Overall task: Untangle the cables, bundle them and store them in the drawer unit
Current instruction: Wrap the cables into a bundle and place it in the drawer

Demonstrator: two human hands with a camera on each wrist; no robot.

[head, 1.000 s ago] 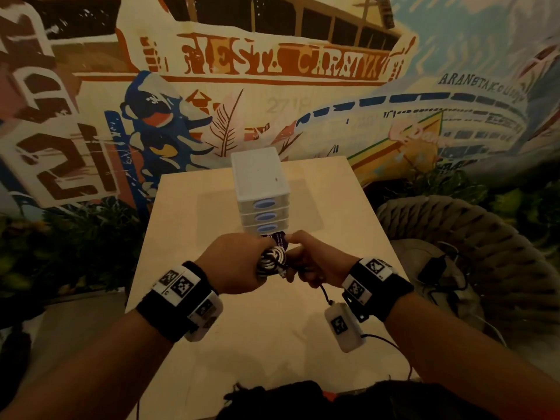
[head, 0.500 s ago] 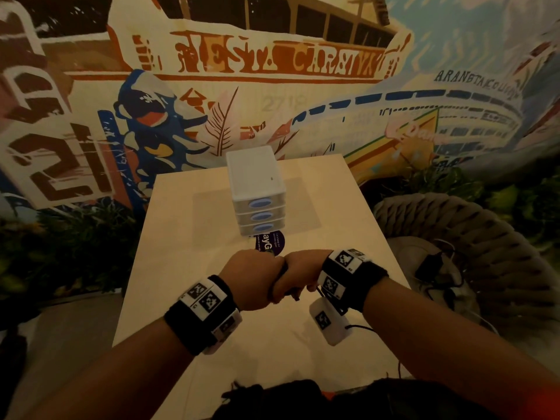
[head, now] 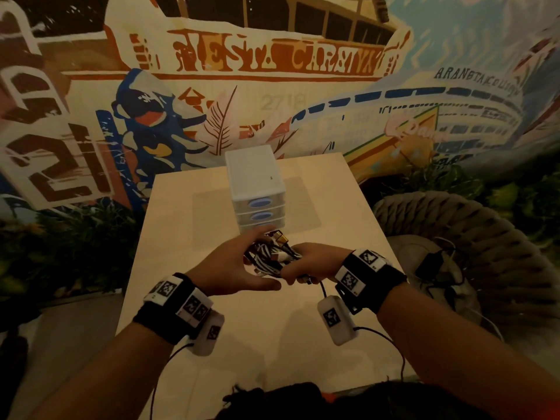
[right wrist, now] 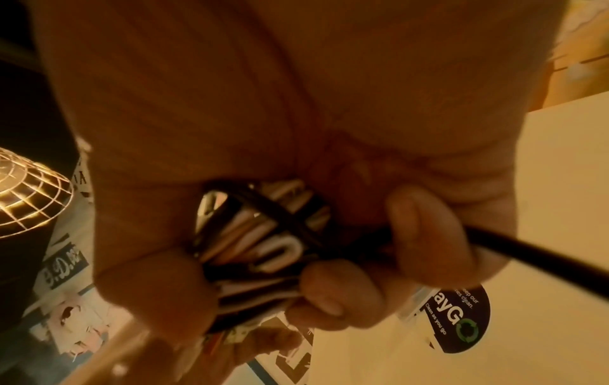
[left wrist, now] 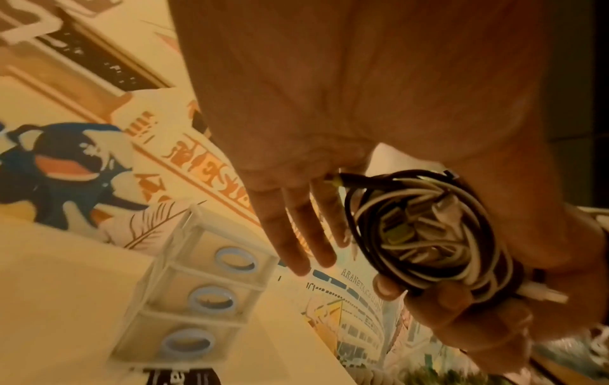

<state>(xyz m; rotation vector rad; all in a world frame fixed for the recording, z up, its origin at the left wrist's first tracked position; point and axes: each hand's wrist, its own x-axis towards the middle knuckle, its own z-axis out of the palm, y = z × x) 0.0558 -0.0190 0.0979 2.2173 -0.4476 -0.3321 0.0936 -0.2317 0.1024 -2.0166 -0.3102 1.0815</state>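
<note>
Head view: we hold a coiled bundle of black and white cables (head: 274,256) above the pale wooden table (head: 272,328), just before the white plastic three-drawer unit (head: 256,189), drawers closed. Left wrist view: our left hand (left wrist: 296,208) has straight, spread fingers beside the coil. Right wrist view: our right hand (right wrist: 329,260) grips it, one black strand trailing. Bundling looks nearly finished; next we must tuck that strand and open a drawer.

The drawer unit (head: 256,189) looks like smooth translucent white plastic with glossy blue pulls. The tabletop (head: 272,328) is pale, matt wood. The cables (left wrist: 425,234) have smooth rubbery jackets.
</note>
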